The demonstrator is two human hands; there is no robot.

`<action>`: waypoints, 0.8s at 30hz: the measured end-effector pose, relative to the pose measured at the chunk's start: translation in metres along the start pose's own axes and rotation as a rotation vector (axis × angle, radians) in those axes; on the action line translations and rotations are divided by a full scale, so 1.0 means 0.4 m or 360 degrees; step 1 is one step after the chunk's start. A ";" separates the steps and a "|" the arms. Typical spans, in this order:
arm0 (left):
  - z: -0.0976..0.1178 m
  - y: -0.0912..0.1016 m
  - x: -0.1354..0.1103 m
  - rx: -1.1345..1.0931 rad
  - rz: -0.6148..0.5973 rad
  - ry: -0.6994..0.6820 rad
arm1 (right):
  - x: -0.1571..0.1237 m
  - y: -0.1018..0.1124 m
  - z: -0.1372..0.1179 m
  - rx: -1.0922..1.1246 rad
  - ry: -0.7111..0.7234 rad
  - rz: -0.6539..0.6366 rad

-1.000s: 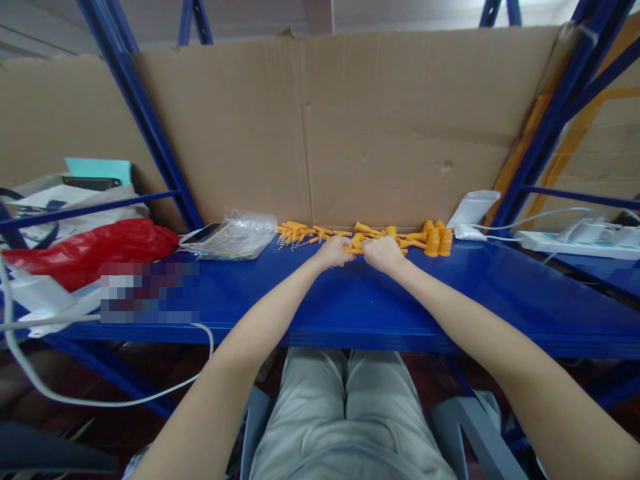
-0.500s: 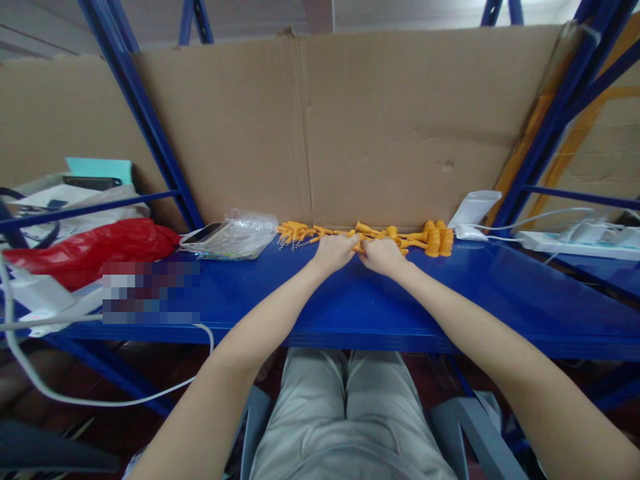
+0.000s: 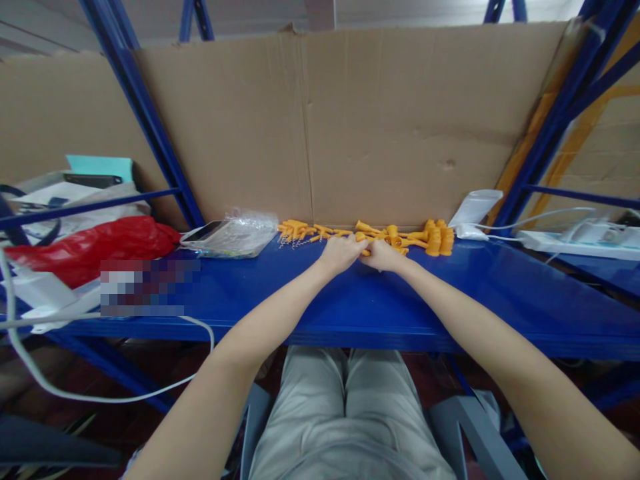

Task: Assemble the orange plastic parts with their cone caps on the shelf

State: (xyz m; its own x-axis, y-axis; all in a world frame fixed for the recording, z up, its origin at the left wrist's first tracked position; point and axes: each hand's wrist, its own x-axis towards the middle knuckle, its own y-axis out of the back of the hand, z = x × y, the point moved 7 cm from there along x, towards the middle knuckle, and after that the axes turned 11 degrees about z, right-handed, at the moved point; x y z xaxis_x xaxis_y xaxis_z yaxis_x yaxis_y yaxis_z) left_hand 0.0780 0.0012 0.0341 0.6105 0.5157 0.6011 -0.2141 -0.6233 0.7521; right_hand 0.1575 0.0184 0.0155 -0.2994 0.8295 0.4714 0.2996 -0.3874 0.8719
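Note:
Both hands meet over the blue shelf, closed around small orange plastic corkscrew parts. My left hand (image 3: 343, 255) has its fingers wrapped round an orange piece that shows at the fingertips. Against it, my right hand (image 3: 384, 256) is curled shut, with a bit of orange between the two hands; the fingers hide most of what each grips. Orange corkscrew handles with metal spirals (image 3: 296, 231) lie to the left. Behind the hands and to their right lie loose orange funnel-shaped pieces (image 3: 367, 227). Orange cup-like pieces (image 3: 440, 239) stand grouped further right.
The blue shelf (image 3: 320, 303) has a cardboard sheet (image 3: 380, 120) along its back. Left are a clear plastic packet (image 3: 240, 237), a phone (image 3: 206, 231) and a red bag (image 3: 100, 247). A white packet (image 3: 475, 212) and power strip (image 3: 575, 243) sit right.
My left hand has shifted slightly right and my right hand has turned a little, drawing the two closer together. The orange pieces lying on the shelf look unmoved.

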 end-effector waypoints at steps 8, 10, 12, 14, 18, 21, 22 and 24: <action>-0.006 -0.003 0.002 -0.0020 -0.0013 0.0016 | -0.004 0.002 0.001 -0.0249 -0.0120 -0.0052; -0.006 -0.002 0.002 -0.0002 -0.0023 0.0023 | -0.006 0.009 0.004 -0.0337 -0.0180 -0.0049; -0.005 -0.001 0.002 0.0029 -0.0037 0.0025 | -0.008 0.013 0.005 -0.0372 -0.0219 -0.0044; -0.004 0.000 0.002 0.0049 -0.0059 0.0025 | -0.009 0.014 0.004 -0.0380 -0.0234 -0.0043; -0.005 0.001 0.002 0.0003 -0.0061 0.0046 | -0.010 0.015 0.003 -0.0402 -0.0256 -0.0048; -0.009 -0.002 0.003 -0.0049 -0.0043 0.0088 | -0.012 0.019 0.004 -0.0424 -0.0289 -0.0059; -0.010 -0.004 0.002 -0.0058 -0.0044 0.0098 | -0.013 0.019 0.004 -0.0431 -0.0298 -0.0067; -0.012 -0.009 0.002 -0.0069 -0.0047 0.0111 | -0.014 0.022 0.005 -0.0455 -0.0310 -0.0070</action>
State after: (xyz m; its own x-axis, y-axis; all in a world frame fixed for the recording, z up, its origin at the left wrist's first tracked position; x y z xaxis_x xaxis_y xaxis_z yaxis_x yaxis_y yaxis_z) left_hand 0.0757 0.0068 0.0330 0.5626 0.5742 0.5948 -0.2305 -0.5820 0.7799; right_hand 0.1637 0.0111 0.0202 -0.1197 0.8984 0.4225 0.0161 -0.4237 0.9056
